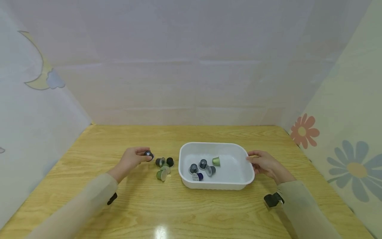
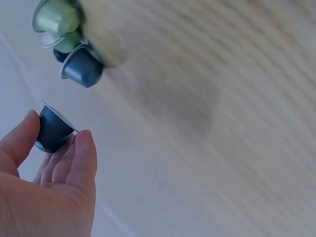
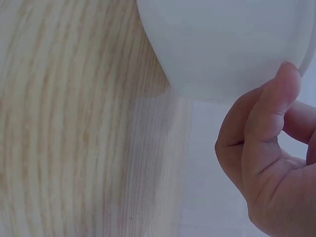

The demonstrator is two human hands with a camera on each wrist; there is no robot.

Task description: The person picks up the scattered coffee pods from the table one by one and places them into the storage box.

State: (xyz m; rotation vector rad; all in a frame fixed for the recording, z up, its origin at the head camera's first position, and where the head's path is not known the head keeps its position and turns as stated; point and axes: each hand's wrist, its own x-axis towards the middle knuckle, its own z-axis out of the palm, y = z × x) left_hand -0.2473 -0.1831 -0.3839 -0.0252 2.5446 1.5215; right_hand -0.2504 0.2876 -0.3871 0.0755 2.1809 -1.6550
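Note:
Between thumb and fingers, my left hand (image 1: 133, 158) pinches a dark blue-grey coffee capsule (image 2: 53, 129), raised left of a small group of loose capsules. In that group are a dark capsule (image 2: 84, 66), a black capsule (image 1: 170, 161) and green capsules (image 1: 161, 175), close together on the table. A white plastic tub (image 1: 215, 185) stands to their right. Inside it lie several dark capsules (image 1: 203, 163), a purple-blue one (image 1: 198, 177) and a light green one (image 1: 216, 161). My right hand (image 1: 264, 164) grips the tub's right rim, its bent fingers against the outer wall (image 3: 222, 54).
The wooden table (image 1: 143, 212) reaches back to a pale cloth wall (image 1: 191, 93). Patterned cloth walls stand at both sides, with a moon on the left and flowers (image 1: 356, 170) on the right. Black straps are on both wrists.

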